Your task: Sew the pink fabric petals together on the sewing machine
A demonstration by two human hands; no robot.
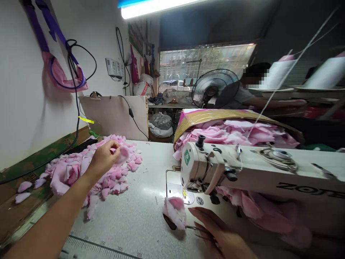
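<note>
My left hand (105,156) reaches over a heap of small pink and white fabric pieces (113,180) on the left of the table, its fingers closed on a pink fabric piece (123,154). Low in the middle, my right hand (215,230) is beside the sewing machine's needle area. Its fingers are around a dark, thin metal tool (198,228), partly hidden, whose tip touches a small pink and white fabric piece (175,212). That piece lies just in front of the needle plate (178,190) of the white sewing machine (258,162).
Behind the machine, a box (215,116) holds pink fabric. More pink fabric (269,212) lies under the machine arm. Thread cones (279,73) stand at right. A fan (212,88) and a person (239,97) are behind. A ruler strip (107,248) runs along the front.
</note>
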